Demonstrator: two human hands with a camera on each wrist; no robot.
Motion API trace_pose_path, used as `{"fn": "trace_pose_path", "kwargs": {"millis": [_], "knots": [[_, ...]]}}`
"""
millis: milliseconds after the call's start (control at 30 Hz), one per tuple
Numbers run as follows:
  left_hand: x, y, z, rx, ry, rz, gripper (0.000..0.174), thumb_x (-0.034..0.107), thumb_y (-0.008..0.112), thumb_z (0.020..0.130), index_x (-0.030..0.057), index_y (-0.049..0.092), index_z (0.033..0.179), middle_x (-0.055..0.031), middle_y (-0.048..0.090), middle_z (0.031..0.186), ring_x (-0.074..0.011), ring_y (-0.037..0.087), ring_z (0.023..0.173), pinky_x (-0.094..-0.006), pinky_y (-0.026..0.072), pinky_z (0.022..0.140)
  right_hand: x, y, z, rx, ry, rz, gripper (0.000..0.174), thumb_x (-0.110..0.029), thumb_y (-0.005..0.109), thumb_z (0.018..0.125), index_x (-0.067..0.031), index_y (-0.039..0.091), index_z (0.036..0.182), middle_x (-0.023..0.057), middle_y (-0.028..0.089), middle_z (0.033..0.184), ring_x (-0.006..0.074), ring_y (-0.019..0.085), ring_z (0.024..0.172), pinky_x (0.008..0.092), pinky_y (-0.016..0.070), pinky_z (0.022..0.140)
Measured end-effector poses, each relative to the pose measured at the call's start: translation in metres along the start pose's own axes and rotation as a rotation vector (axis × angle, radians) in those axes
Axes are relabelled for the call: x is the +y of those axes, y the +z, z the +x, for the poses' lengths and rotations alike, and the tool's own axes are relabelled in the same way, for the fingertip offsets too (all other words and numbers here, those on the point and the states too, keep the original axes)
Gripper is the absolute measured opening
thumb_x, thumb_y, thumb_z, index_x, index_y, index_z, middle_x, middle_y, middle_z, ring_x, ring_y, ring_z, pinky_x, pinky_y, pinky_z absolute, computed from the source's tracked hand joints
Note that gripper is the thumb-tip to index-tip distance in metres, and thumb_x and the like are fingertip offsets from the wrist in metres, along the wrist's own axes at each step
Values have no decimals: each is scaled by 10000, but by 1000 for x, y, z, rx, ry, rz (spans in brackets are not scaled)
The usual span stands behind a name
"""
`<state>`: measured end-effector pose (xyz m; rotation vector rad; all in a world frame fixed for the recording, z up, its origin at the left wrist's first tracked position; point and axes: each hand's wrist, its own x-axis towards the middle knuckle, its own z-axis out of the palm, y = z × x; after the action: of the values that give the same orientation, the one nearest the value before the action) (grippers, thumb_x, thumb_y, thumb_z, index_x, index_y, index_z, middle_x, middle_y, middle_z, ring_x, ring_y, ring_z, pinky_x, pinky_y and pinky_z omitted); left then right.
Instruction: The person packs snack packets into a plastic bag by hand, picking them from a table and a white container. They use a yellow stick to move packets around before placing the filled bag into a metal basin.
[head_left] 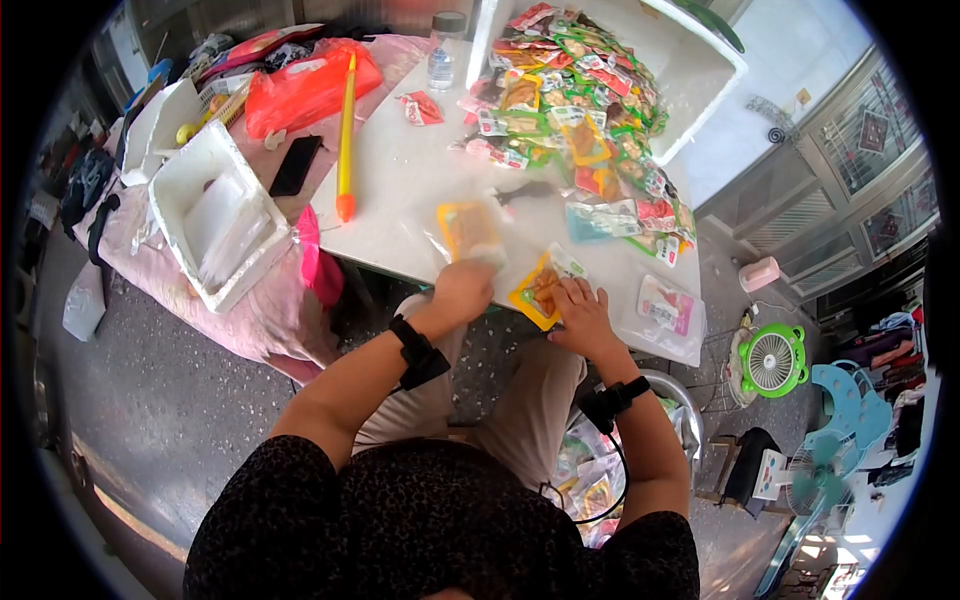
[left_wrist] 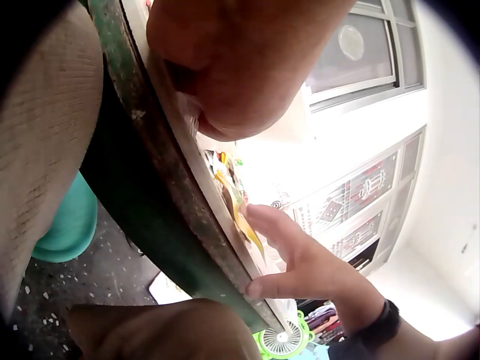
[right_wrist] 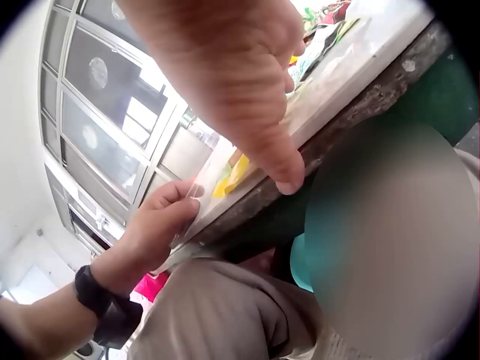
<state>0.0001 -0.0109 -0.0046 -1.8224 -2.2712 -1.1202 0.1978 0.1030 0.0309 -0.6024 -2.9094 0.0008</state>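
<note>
Thumb and fingers of my left hand point(head_left: 462, 292) pinch the near edge of a clear plastic bag point(right_wrist: 196, 196) at the table's front. A yellow packet point(head_left: 466, 228) shows through the bag in the head view, blurred. To the right, a yellow food packet point(head_left: 533, 300) lies at the table edge with a white-and-green packet point(head_left: 567, 262) against its far end. My right hand point(head_left: 586, 318) rests its extended fingers on the yellow food packet's right side. Seen from the left wrist, the right thumb point(left_wrist: 271, 286) is spread apart at the table edge.
A big heap of colourful packets point(head_left: 570, 110) spills from a white foam box point(head_left: 700, 85). A clear bag with a pink-labelled packet point(head_left: 665, 305) lies at the right corner. At the left are a yellow stick point(head_left: 347, 140), a phone point(head_left: 296, 166) and another foam box point(head_left: 215, 215).
</note>
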Motion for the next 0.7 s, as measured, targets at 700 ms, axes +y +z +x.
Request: {"fn": "trace_pose_path", "kwargs": {"millis": [700], "knots": [[15, -3, -1, -58, -187, -258, 111, 114, 451, 727, 26, 511, 756, -167, 541, 746, -336, 519, 737, -401, 412, 631, -24, -35, 11, 167, 297, 730, 165, -148, 423, 812, -2, 485, 857, 220, 515, 725, 362, 514, 699, 390, 401, 585]]}}
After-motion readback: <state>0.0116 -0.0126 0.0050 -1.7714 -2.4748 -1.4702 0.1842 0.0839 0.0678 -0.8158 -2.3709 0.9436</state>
